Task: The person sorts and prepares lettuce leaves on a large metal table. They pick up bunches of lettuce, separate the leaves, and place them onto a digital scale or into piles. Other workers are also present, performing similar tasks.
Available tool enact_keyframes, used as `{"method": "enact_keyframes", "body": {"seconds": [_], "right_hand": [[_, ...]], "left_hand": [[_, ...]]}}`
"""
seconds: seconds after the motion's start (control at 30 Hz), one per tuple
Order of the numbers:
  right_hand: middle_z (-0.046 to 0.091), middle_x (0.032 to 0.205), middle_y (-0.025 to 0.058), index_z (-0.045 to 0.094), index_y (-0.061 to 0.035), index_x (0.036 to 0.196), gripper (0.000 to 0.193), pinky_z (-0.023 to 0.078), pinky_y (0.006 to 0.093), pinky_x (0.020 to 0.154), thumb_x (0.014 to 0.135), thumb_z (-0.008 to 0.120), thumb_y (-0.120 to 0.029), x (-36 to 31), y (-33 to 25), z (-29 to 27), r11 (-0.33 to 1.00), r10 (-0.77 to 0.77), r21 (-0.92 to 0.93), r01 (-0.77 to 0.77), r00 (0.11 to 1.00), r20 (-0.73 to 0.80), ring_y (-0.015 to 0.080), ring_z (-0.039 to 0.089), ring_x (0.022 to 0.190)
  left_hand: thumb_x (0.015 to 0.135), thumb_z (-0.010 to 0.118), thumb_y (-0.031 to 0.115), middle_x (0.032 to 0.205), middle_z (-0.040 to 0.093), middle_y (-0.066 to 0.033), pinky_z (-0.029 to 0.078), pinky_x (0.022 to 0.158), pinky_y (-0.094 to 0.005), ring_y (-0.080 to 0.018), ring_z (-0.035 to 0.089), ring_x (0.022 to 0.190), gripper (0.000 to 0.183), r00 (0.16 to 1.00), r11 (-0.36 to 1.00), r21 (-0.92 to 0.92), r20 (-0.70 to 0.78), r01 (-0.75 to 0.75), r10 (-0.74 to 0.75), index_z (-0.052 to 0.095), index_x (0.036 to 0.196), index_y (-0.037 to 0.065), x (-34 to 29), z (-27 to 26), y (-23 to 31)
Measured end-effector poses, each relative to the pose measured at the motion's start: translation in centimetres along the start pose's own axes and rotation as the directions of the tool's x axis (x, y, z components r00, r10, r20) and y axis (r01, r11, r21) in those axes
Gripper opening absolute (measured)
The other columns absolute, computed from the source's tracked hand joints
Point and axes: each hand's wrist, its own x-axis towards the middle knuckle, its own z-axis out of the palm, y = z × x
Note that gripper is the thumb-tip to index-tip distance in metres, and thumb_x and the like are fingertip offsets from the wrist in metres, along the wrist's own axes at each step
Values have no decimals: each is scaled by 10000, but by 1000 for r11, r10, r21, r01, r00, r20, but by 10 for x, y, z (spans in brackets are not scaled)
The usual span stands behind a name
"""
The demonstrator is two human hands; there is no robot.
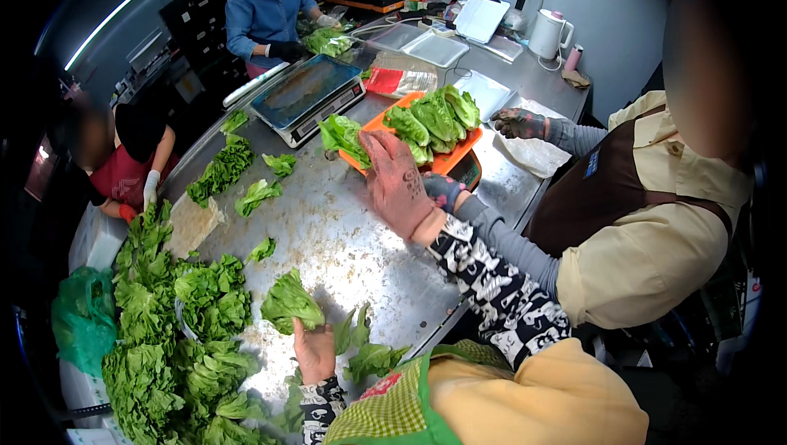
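**Lettuce in the left grip, right hand out at the orange tray**

Closest in, the left hand (315, 350) comes up from the lower edge with its grip closed around the base of a lettuce head (290, 302), fingers curled on the stem end, the leafy top resting just above the bench (344, 240). Loose lettuce leaves (369, 355) lie right beside that wrist. Out ahead, the right hand (397, 186), in a reddish glove, stretches forward with the grip spread fairly wide and flat, fingertips at the near edge of the orange tray (449, 159); it lies over the rim, and whether it actually pinches anything I cannot tell. That tray carries a row of trimmed lettuce (434, 118).

Crowding in from the right, a co-worker's gloved hand (443, 191) sits just under the right wrist, and their other gloved hand (520, 123) rests past the tray. A weighing scale (310, 95) stands just beyond the tray's left end. Down the left side, a big heap of lettuce (172, 338) banks up, with scattered leaves (258, 195) between heap and scale.
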Motion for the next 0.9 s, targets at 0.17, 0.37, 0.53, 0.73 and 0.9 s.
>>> {"method": "enact_keyframes", "body": {"seconds": [0.17, 0.37, 0.53, 0.73, 0.9], "right_hand": [[556, 1150, 171, 481, -24, 1327, 480, 456, 416, 903, 851, 540, 12, 9, 55, 21, 959, 282, 82, -271, 936, -211, 303, 560, 1007], [570, 1168, 47, 426, -8, 1374, 465, 462, 237, 856, 922, 488, 77, 39, 68, -45, 535, 693, 789, -301, 691, -206, 113, 557, 963], [538, 1267, 73, 398, 18, 1393, 506, 466, 263, 934, 902, 492, 96, 41, 62, -53, 473, 703, 848, -239, 682, -201, 151, 567, 1033], [542, 1255, 55, 434, 30, 1382, 513, 439, 256, 926, 890, 564, 89, 42, 59, -49, 470, 699, 863, -187, 675, -235, 124, 533, 1058], [528, 1302, 78, 419, 27, 1383, 505, 429, 269, 981, 897, 543, 84, 33, 61, -55, 603, 661, 753, -264, 694, -286, 156, 528, 1136]], "left_hand": [[911, 676, 364, 1119, 625, 2, 431, 831, -330, -164, 540, 968, 386, 994, 996, -34, -75, 82, -84, 567, 1207, 142, -9, -20, -7], [910, 667, 378, 1097, 639, -49, 460, 771, -331, -185, 565, 903, 398, 976, 992, -118, -210, 38, -62, 583, 1184, 102, -15, -66, 4], [914, 662, 383, 1006, 645, -29, 452, 776, -338, -177, 555, 883, 348, 961, 988, -112, -242, 108, -133, 604, 1104, 97, -16, -75, 1], [928, 645, 370, 978, 658, -50, 475, 745, -344, -190, 580, 832, 323, 963, 992, -102, -247, 81, -104, 615, 1081, 87, -15, -72, 1], [928, 643, 364, 971, 665, -39, 481, 752, -349, -196, 596, 847, 306, 966, 989, -115, -229, 95, -119, 622, 1071, 94, -14, -78, -1]]}}
